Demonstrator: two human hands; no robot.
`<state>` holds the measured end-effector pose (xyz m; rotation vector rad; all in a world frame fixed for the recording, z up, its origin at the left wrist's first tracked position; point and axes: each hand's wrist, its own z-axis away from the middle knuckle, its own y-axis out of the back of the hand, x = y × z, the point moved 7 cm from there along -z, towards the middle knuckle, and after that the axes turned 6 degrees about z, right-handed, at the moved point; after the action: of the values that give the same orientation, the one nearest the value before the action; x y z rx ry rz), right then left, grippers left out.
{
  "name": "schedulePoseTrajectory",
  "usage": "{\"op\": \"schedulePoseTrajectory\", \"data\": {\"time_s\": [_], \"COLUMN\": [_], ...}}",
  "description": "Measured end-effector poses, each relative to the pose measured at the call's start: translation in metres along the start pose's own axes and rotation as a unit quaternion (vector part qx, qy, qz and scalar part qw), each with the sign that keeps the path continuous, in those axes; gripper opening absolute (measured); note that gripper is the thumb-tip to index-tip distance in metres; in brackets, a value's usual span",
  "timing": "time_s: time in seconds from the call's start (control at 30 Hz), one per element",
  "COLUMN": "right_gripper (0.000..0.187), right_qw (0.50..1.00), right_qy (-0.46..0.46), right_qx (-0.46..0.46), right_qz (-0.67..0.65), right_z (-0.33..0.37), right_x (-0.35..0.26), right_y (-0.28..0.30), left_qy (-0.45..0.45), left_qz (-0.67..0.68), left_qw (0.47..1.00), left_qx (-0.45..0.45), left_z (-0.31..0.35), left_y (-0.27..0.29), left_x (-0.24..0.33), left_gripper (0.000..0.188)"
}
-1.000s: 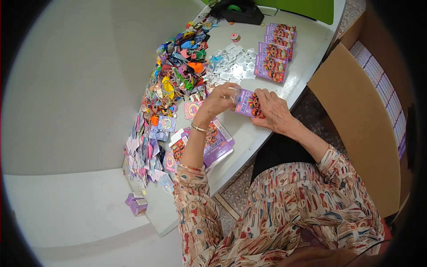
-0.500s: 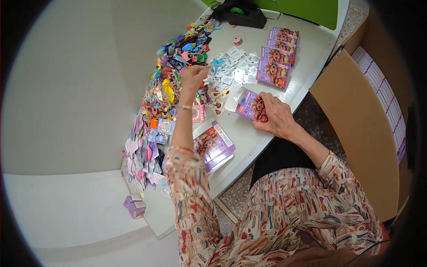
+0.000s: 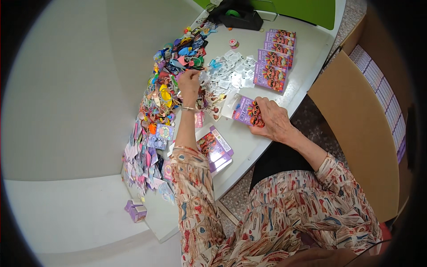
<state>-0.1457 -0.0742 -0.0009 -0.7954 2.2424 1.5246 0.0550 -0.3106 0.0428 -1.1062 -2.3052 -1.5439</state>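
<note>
My right hand (image 3: 275, 119) is wrapped round a small purple cardboard box (image 3: 245, 110) with a colourful picture on it. Its near-white flap stands open toward the left, and a bit of blue shows at the opening. Over the edge of the heap of small colourful trinkets (image 3: 165, 94), my left hand (image 3: 190, 83) is closed, fingertips pinched together. Whatever they hold, if anything, is too small to make out. Just right of those fingers lies a spread of small white packets (image 3: 229, 73). Small picture cutouts (image 3: 215, 108) lie between my hands.
Several purple boxes (image 3: 270, 76) overlap in a row at the back right. An unfolded purple box (image 3: 215, 147) lies near the table's front edge. A black tape dispenser (image 3: 242, 21) stands at the back. Right of the table is a large carton (image 3: 356, 129) packed with flat purple-edged pieces.
My left hand has shifted slightly nearer, its fingers still pinched by the heap. The box in my right hand has moved a little left and nearer, and blue now shows at its opening.
</note>
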Motion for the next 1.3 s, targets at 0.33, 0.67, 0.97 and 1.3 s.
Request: {"op": "schedulePoseTrajectory", "data": {"time_s": [0.33,0.67,0.97,1.3], "right_gripper": [0.072,0.069,0.068,0.076], "right_qw": [1.000,0.998,0.999,0.998], "right_qy": [-0.018,-0.020,-0.024,-0.007], "right_qx": [0.012,0.050,0.048,0.052], "right_qz": [0.019,0.013,0.009,-0.018], "right_z": [0.001,0.001,0.003,0.009], "right_x": [0.006,0.002,0.005,-0.003], "right_y": [-0.001,-0.001,0.000,0.003], "left_qy": [0.186,-0.030,0.036,-0.068], "left_qz": [0.402,0.106,0.233,0.107], "left_qw": [0.886,0.992,0.970,0.985], "left_qx": [-0.137,-0.056,-0.060,-0.121], "left_z": [0.068,0.122,0.127,0.140], "left_y": [0.020,0.003,0.023,0.007], "left_x": [0.086,0.116,0.144,0.147], "left_gripper": [0.013,0.014,0.020,0.020]}}
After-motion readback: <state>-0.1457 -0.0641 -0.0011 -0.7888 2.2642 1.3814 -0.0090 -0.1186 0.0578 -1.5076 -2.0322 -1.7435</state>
